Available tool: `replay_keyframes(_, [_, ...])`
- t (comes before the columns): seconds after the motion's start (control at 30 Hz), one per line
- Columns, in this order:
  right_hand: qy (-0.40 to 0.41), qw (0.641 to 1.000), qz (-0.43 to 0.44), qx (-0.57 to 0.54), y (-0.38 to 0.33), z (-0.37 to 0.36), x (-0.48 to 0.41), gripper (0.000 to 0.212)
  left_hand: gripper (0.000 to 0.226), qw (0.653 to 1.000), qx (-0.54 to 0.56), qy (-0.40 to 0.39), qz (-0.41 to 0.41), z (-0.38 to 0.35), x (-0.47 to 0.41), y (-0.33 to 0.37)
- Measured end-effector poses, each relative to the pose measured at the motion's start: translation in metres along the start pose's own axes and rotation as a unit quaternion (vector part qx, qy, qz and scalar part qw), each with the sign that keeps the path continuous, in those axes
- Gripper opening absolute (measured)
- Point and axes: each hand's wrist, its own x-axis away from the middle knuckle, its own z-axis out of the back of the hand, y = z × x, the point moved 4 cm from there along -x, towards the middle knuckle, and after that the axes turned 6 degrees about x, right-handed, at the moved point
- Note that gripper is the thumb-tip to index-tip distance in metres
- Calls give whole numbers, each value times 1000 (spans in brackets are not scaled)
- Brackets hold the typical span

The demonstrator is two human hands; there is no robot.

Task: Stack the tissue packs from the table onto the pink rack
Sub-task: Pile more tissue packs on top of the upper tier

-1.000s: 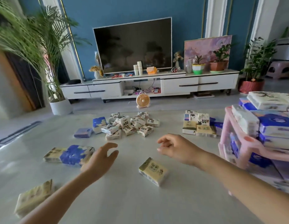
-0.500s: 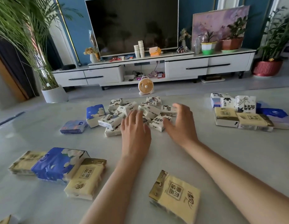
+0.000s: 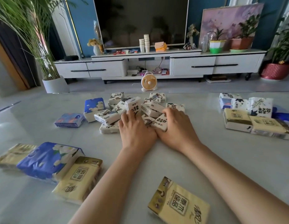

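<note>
A pile of small white tissue packs (image 3: 108,117) lies mid-table. My left hand (image 3: 135,131) reaches into it, its fingers curled on one small white pack (image 3: 133,105) that stands tipped upright. My right hand (image 3: 177,126) sits beside it, fingers curled over the pile and thumb under another small white pack (image 3: 161,122). Yellow packs (image 3: 179,204) (image 3: 77,178) and a big blue flowered pack (image 3: 48,159) lie near me. More yellow and white packs (image 3: 237,120) are grouped at the right. The pink rack is out of view.
The grey table (image 3: 221,162) ends just behind the pile. Two blue packs (image 3: 93,105) (image 3: 70,120) lie left of the pile. Beyond stand a small orange fan (image 3: 149,81), a white TV cabinet (image 3: 193,67), a potted palm (image 3: 55,84) and a red pot (image 3: 276,71).
The view swung left and the pink rack left the frame. Both hands reached forward into the pile of small white packs and closed on packs; one pack now stands tipped up.
</note>
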Motion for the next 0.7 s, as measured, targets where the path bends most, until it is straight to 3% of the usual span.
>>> replay_keyframes(0.1, [-20, 998, 3, -66, -3, 7, 15, 52, 57, 999, 18, -21, 17, 5, 13, -3])
replay_keyframes(0.23, [-25, 985, -62, -158, 3, 36, 52, 55, 56, 997, 46, -67, -15, 15, 37, 1])
replay_keyframes(0.37, [-6, 968, -75, -239, -2, 90, 91, 60, 57, 983, 167, -69, -13, 46, 78, 13])
replay_keyframes(0.53, [8, 967, 11, -253, -24, 188, 152, 61, 59, 968, 238, -21, -72, 121, 122, 59])
replay_keyframes(0.7, [160, 959, 51, -231, -13, 302, 187, 51, 37, 934, 298, 91, -175, 212, 156, 146])
